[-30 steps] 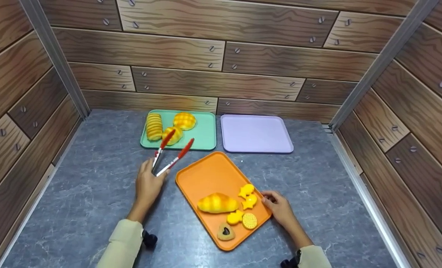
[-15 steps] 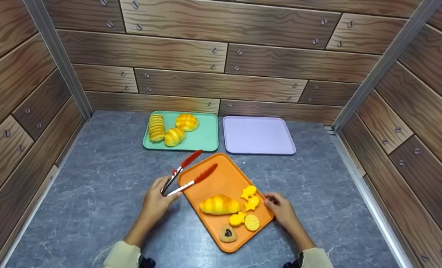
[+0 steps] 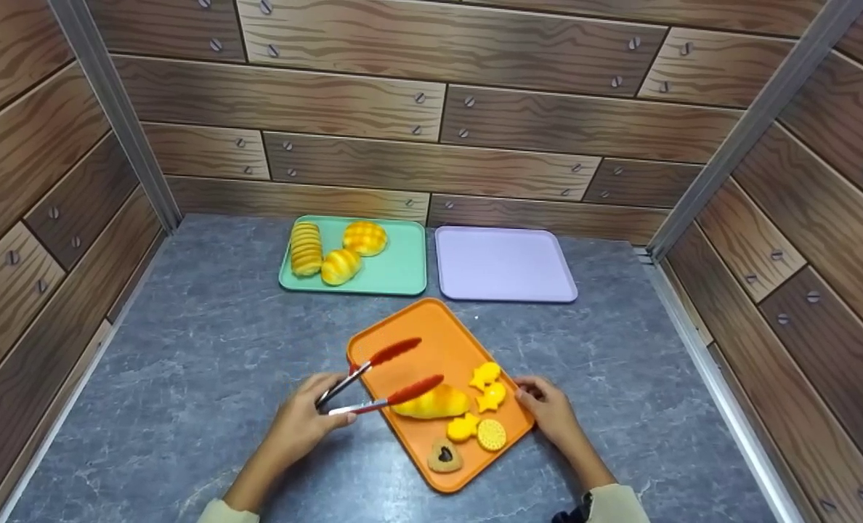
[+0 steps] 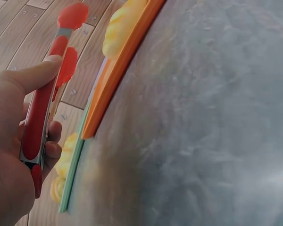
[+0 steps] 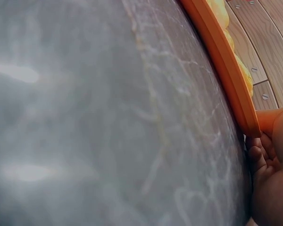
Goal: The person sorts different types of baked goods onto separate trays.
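A: Nearest us?
B: Heart-centre cookie (image 3: 445,456), near corner of the orange tray (image 3: 424,325); round cracker (image 3: 492,435) approx 2 o'clock of it.
A: Our hands?
B: L hand (image 3: 302,421): fingers + thumb curled round the tongs (image 3: 406,393), whose arms are spread well apart, nothing btwn the tips that we can see. R hand (image 3: 551,410) pinches tray rim at 3 o'clock.
A: Key relation?
B: Long roll (image 3: 439,404), on the tray, approx 3 o'clock from L hand, long axis abt 9-to-3. Tongs aim btwn 2 & 3. In head view the near arm overlaps the roll's 9 o'clock end; far arm is over bare tray beyond. Contact? We can't tell. We'd call the tongs closest; R hand's off the other end, w/ fish-shaped pieces (image 3: 491,396) btwn.
A: Room?
B: Tight at 3–5 (fish, cracker); rim just beside the 9 o'clock end. Bare tray at 10–1.
A: Far side?
B: From the roll: green tray (image 3: 395,269) at 11, 3 breads (image 3: 341,267) toward its 9 o'clock end; lilac tray (image 3: 504,265) at 1. Wood-print wall (image 3: 431,163) behind.
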Motion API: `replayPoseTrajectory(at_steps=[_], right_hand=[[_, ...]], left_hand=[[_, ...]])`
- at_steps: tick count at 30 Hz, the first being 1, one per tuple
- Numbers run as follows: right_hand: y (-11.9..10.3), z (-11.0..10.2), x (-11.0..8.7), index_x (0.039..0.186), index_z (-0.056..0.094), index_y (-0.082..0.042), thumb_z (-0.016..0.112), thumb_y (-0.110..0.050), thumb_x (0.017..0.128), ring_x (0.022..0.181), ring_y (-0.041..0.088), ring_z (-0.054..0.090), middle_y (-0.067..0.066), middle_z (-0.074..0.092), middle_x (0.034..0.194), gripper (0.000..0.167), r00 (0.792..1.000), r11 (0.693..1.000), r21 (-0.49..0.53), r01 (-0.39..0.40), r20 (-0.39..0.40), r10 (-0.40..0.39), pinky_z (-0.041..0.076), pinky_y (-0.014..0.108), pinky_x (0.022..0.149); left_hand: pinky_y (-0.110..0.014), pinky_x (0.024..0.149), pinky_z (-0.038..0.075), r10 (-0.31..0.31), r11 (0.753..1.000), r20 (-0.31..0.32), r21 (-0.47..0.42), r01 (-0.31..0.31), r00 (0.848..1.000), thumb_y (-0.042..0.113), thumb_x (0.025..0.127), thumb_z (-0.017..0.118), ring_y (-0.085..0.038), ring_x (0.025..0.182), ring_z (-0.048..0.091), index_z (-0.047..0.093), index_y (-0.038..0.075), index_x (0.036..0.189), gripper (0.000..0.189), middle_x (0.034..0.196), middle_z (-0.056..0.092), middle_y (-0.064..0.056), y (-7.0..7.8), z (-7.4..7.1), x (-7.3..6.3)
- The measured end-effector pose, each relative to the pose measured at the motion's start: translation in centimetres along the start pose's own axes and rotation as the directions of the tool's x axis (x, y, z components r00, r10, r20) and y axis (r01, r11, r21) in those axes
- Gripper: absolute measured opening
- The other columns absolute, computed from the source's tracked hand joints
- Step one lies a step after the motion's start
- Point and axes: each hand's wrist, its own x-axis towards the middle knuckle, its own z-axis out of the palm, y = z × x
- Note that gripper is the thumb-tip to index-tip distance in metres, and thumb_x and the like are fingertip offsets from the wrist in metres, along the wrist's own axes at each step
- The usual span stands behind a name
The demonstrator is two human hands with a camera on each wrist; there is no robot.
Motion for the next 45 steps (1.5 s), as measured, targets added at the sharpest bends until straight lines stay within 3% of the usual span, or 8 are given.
replayPoseTrajectory(at_steps=[9,19,28,39,45], right_hand=[[0.0,0.0,0.0,0.114,0.073,-0.012,0.069,-0.015,0.096,0.086,0.011,0.056,0.002,0.066,0.096,0.019,1.000,1.000,-0.004,-0.004,-0.012,0.003,0.045,0.023,0.076],[0.2,0.1,0.0,0.114,0.073,-0.009,0.068,-0.018,0.097,0.086,0.011,0.056,0.004,0.066,0.097,0.020,1.000,1.000,-0.005,0.008,-0.004,-0.008,0.045,0.023,0.076],[0.2,0.1,0.2,0.115,0.073,-0.010,0.068,-0.017,0.096,0.087,0.011,0.056,0.003,0.066,0.097,0.020,1.000,1.000,-0.004,0.015,-0.003,-0.015,0.045,0.023,0.077],[0.0,0.1,0.1,0.115,0.073,-0.010,0.069,-0.016,0.096,0.088,0.013,0.057,0.004,0.067,0.098,0.020,1.000,1.000,0.002,0.012,0.003,-0.012,0.045,0.023,0.077],[-0.1,0.2,0.0,0.116,0.073,-0.011,0.067,-0.017,0.097,0.089,0.013,0.056,0.002,0.066,0.099,0.020,1.000,1.000,-0.018,-0.014,-0.001,0.014,0.046,0.024,0.076]], left_hand=[[-0.054,0.105,0.044,0.039,0.997,0.074,0.060,-0.043,0.997,0.034,0.075,0.087,-0.029,0.125,0.059,0.066,0.019,0.133,0.063,0.135,0.063,-0.002,-0.7,0.3,-1.2],[-0.056,0.105,0.044,0.031,0.994,0.113,0.105,-0.043,0.993,0.032,0.074,0.088,-0.033,0.127,0.059,0.065,0.014,0.135,0.068,0.136,0.063,-0.004,-1.1,0.6,-1.8],[-0.054,0.103,0.047,0.052,0.990,0.110,0.126,-0.066,0.993,0.032,0.075,0.087,-0.029,0.124,0.061,0.066,0.012,0.133,0.065,0.132,0.065,-0.002,-1.3,0.8,-1.5],[-0.051,0.101,0.048,0.065,0.979,0.109,0.184,-0.084,0.992,0.036,0.074,0.087,-0.025,0.123,0.062,0.068,0.019,0.130,0.061,0.130,0.066,0.002,-1.4,1.0,-0.9],[-0.052,0.103,0.047,0.071,0.982,0.120,0.166,-0.090,0.990,0.035,0.075,0.086,-0.027,0.124,0.061,0.069,0.018,0.128,0.058,0.131,0.066,-0.002,-1.5,1.0,-0.9]])
